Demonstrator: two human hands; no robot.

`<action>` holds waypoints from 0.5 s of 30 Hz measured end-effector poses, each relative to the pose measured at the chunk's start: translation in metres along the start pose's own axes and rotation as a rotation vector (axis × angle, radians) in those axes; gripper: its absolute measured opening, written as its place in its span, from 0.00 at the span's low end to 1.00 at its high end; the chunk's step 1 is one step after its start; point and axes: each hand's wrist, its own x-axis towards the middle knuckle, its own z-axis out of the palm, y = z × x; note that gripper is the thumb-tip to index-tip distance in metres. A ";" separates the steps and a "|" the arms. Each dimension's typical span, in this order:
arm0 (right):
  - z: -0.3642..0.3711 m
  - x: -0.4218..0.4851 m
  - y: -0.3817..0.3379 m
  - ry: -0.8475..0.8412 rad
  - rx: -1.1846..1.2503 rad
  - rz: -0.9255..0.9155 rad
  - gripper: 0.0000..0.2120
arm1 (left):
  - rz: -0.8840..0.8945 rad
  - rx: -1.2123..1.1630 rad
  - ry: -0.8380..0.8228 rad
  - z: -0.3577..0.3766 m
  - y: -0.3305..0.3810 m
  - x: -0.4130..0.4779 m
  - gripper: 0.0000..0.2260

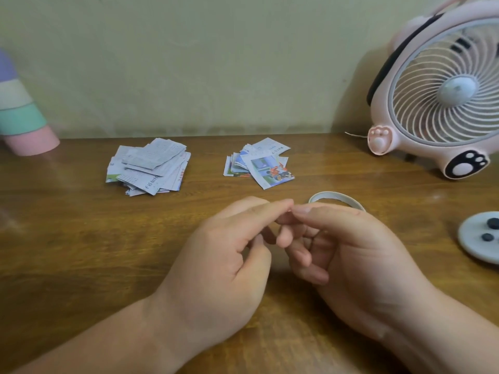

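Observation:
My left hand (216,255) and my right hand (348,260) meet above the middle of the wooden table (81,252), all fingers curled. The left forefinger tip touches the right thumb tip. I cannot make out anything pinched between them. Just behind my right hand a thin white tape ring (336,197) lies flat, partly hidden by the knuckles. Further back lie two heaps of cut paper: a mostly white printed pile (148,166) on the left and a colourful picture pile (259,163) on the right.
A pink paw-footed desk fan (442,98) stands at the back right. A grey disc with dark round pieces (478,238) sits at the right edge. A pastel striped cylinder (24,117) leans at the back left, against the wall.

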 end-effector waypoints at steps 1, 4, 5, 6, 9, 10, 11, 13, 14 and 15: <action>0.000 0.000 0.000 -0.006 0.003 -0.004 0.08 | 0.019 0.030 0.001 0.000 0.001 0.000 0.25; 0.000 0.000 0.000 -0.015 -0.003 -0.016 0.07 | 0.054 0.104 0.013 -0.001 0.003 0.001 0.26; 0.000 -0.001 0.000 -0.017 -0.003 -0.019 0.07 | 0.055 0.121 0.018 -0.002 0.003 0.001 0.26; 0.000 0.000 0.000 -0.020 -0.003 -0.022 0.07 | 0.052 0.136 0.021 -0.002 0.004 0.001 0.26; 0.000 -0.001 -0.001 -0.018 -0.028 -0.026 0.10 | 0.046 0.159 0.017 -0.002 0.005 0.000 0.26; 0.000 0.000 -0.001 -0.010 -0.043 -0.026 0.11 | 0.046 0.166 0.017 -0.002 0.005 0.000 0.26; 0.000 0.000 -0.001 0.000 -0.059 -0.023 0.11 | 0.046 0.178 0.019 -0.002 0.005 0.000 0.25; -0.001 0.000 -0.002 0.017 -0.097 -0.018 0.10 | 0.050 0.214 0.023 -0.002 0.005 -0.001 0.24; -0.001 0.000 -0.002 0.024 -0.117 -0.018 0.09 | 0.055 0.233 0.023 -0.002 0.005 -0.001 0.24; -0.001 0.000 -0.002 0.034 -0.137 -0.019 0.07 | 0.054 0.242 0.022 -0.002 0.005 -0.001 0.23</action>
